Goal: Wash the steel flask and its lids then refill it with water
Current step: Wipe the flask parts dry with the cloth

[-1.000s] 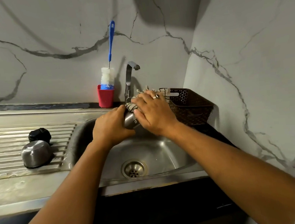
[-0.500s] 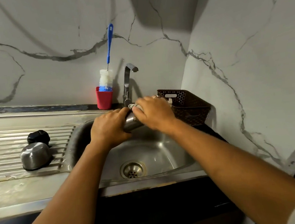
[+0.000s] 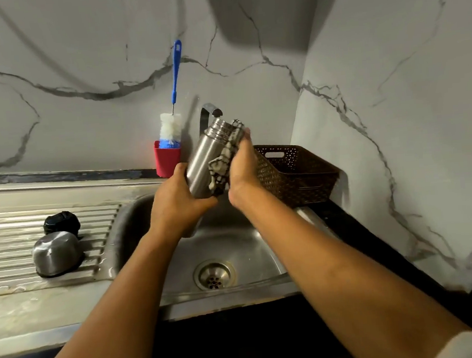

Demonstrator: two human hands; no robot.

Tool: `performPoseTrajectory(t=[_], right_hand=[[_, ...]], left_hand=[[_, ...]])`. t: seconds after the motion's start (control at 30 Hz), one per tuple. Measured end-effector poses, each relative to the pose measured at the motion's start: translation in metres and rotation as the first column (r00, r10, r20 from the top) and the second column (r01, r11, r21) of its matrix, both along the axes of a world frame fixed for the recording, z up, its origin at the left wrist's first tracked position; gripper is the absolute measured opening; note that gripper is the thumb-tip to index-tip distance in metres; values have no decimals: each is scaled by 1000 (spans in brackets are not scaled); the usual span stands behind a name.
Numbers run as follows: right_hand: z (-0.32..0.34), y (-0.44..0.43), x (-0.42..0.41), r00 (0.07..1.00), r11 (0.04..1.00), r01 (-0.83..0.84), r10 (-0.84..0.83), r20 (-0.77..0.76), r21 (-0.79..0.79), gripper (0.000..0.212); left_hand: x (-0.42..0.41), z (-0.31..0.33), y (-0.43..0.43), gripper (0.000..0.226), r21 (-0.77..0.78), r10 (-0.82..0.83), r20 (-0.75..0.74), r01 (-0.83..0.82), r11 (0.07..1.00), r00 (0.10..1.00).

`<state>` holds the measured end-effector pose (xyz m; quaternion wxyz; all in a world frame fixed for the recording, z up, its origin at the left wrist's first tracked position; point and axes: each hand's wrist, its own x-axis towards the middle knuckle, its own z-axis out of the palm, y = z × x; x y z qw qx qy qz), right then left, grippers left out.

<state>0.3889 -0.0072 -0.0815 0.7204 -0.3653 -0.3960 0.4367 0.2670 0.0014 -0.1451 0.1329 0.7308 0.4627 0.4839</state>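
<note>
Flask (image 3: pixel 203 160): plain silver steel. Cloth (image 3: pixel 223 162): black-and-white mottled. Cup (image 3: pixel 167 159): red. Brush (image 3: pixel 170 127): blue handle, white bristles, blue at base. Basket (image 3: pixel 297 177): dark brown, perforated. Black lid (image 3: pixel 61 221); silver lid (image 3: pixel 57 253). Wall (image 3: pixel 75 50): pale grey marble, dark veins. Sink (image 3: pixel 235 244): dull steel.

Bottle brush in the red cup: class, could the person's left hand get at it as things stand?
Probably, once freed. The left hand grips the flask near its bottom, so it is busy; but the brush stands in the red cup just behind it, with nothing between.
</note>
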Motion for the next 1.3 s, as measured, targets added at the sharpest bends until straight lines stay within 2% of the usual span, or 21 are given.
performPoseTrajectory(t=[0.03,0.07,0.1,0.13,0.2,0.27,0.4,0.5,0.6,0.63,0.67,0.73,0.77,0.83,0.9,0.97,1.0,1.07,1.1,1.2,1.3], right_hand=[[-7,0,-10,977,988,113,-129,168,102,46],[-14,3,-16,894,955,197,-267,361,220,45],[-18,5,-19,750,917,246,-385,539,313,53],[-21,8,-18,562,883,278,-469,682,378,59],[-20,11,-13,189,842,295,-515,836,451,63],[-14,14,-4,-45,856,235,-464,885,461,59],[10,22,12,-372,845,112,-452,811,522,58],[24,24,9,-510,863,118,-371,776,491,52],[41,25,5,-608,920,233,-115,786,315,49],[49,26,6,-597,941,281,17,802,190,46],[59,27,9,-547,947,321,165,821,23,44],[78,34,24,-325,877,322,457,828,-358,40],[87,35,33,-215,825,301,547,809,-478,41],[98,30,54,-1,748,244,637,771,-617,43],[100,17,72,272,719,75,652,708,-691,38],[88,3,82,537,745,-172,619,573,-644,36],[79,-1,84,636,775,-292,595,492,-561,41],[57,3,83,757,787,-474,594,273,-395,59],[48,8,77,799,800,-500,574,180,-331,63],[37,11,50,919,908,-375,391,55,-188,58],[18,11,18,973,975,-174,192,128,-136,68]], left_hand=[[-2,-1,3,75,-22,13,13,-13,1000,1000],[-3,-2,5,72,-32,26,22,-25,999,999],[-3,-3,6,70,-37,33,29,-32,999,999],[-3,-3,7,69,-41,36,31,-35,999,999],[-3,-5,9,68,-50,59,8,-58,997,998],[-6,-9,10,69,-50,115,-35,-116,992,993],[-12,-9,7,71,-59,190,-102,-197,979,976],[-9,-9,3,68,-3,202,-196,-206,979,960],[-10,-8,0,69,88,189,-314,-170,982,930],[-12,-7,0,71,126,183,-356,-147,981,916],[-13,-5,0,73,166,181,-390,-124,978,903],[-15,-2,-1,74,229,170,-416,-78,970,893],[-14,-1,-2,74,245,157,-412,-57,968,898],[-12,0,-3,75,246,113,-388,-16,969,915],[-12,1,-3,79,226,53,-349,29,974,936],[-11,1,-3,82,182,-39,-274,91,979,961],[-10,0,-3,82,158,-86,-229,124,980,970],[-6,-1,-4,84,112,-145,-148,162,980,978],[-4,-2,-4,85,91,-163,-96,172,981,982],[4,0,-7,80,12,-194,109,194,981,975],[9,0,-7,64,-55,-222,340,255,965,914]])
